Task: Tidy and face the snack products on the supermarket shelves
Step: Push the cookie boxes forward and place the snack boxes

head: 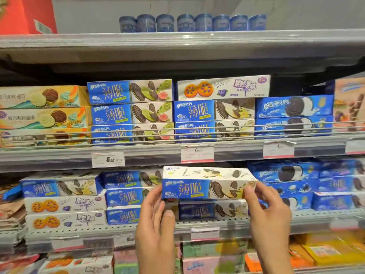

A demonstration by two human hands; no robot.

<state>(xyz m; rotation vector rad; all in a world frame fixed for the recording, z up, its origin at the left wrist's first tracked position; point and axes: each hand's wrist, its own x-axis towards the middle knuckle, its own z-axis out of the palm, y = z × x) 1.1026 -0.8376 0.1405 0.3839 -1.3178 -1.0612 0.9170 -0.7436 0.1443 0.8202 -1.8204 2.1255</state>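
A long blue and white cookie box [207, 182] with dark sandwich cookies printed on it hangs level in front of the lower snack shelf [197, 224]. My left hand [156, 224] holds its left end, fingers up along the side, thumb below. My right hand [268, 214] pinches its right end with thumb and fingers. A matching box [213, 210] lies on the shelf directly beneath the held one. Stacks of the same brand fill the middle shelf [197, 149] above.
White boxes with orange flower cookies [65, 206] sit at the lower left, blue boxes [286, 173] at the lower right. Blue tubs [193, 22] line the top shelf. Price tags [108, 159] hang on the shelf rails. Colourful packs fill the bottom shelf.
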